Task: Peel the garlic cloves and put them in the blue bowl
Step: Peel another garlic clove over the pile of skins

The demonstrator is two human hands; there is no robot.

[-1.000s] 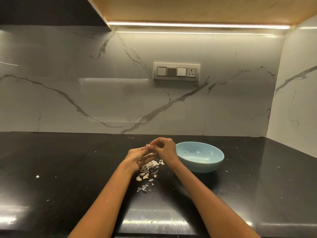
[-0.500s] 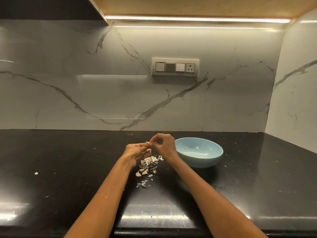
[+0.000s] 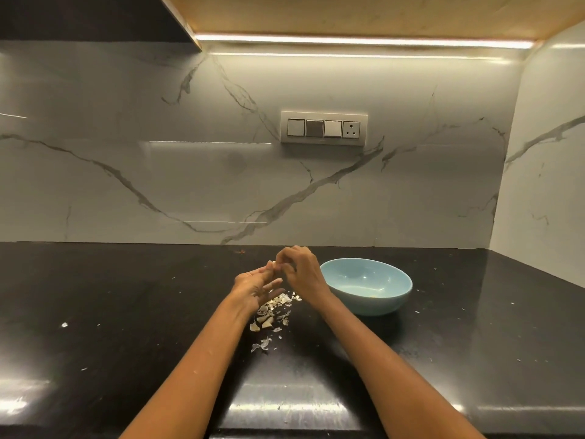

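Black countertop (image 3: 126, 312) with the blue bowl (image 3: 367, 288) sitting just right of both hands. Right hand (image 3: 299, 269) has curled fingers pinching a garlic clove (image 3: 276, 265) held up over the counter, and the left hand (image 3: 256, 288) pinches it too, other fingers loose. Unpeeled cloves (image 3: 264, 323) and skins lie under the hands.

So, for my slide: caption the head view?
Both hands peel a garlic clove beside the blue bowl.

right hand (image 3: 299, 270) lifted higher, left hand (image 3: 254, 288) fingers spread open
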